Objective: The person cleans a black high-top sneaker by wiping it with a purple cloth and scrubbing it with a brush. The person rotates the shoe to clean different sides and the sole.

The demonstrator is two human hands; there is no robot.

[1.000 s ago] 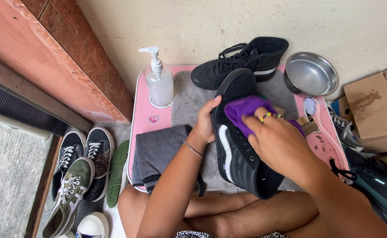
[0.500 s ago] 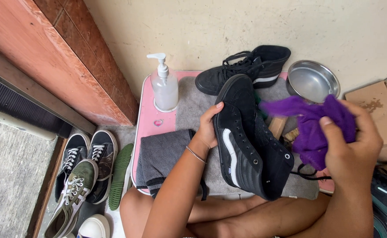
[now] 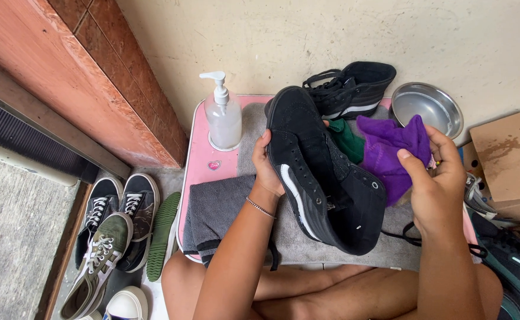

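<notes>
Left hand grip grasping black sneaker edge, right hand grip clenching purple cloth

Black shoe, white stripe; purple cloth; pink tray.

Black high-top sneaker, white side stripe, held tilted over a grey towel on a small pink table; left hand grips its sole edge. Right hand clutches a bunched purple cloth just beside the shoe's collar. Green cloth behind the shoe. Second black high-top at the table's far edge. Clear pump bottle upright, far left corner. Steel bowl near the wall. Cardboard box to the right. Several sneakers on the floor, left
</notes>
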